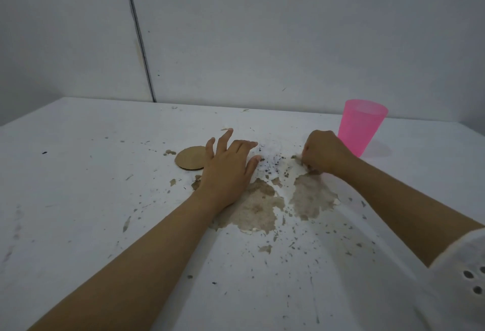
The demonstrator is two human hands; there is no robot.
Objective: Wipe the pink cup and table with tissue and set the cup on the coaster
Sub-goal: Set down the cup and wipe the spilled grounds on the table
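The pink cup (359,126) stands upright on the white table (105,199), at the back right. A round brown cardboard coaster (190,159) lies flat left of centre. Between my hands lies a thin white tissue (275,165), hard to tell from the tabletop. My left hand (227,170) rests flat with fingers spread, its fingertips on the tissue's left edge and its side partly over the coaster. My right hand (324,153) is curled into a fist just in front of the cup and pinches the tissue's right edge against the table.
The tabletop is scuffed, with large brown patches (259,210) of peeled surface in front of my hands and several dark specks scattered about. A grey wall (262,42) rises right behind the table. My white sleeve (462,278) shows at the lower right.
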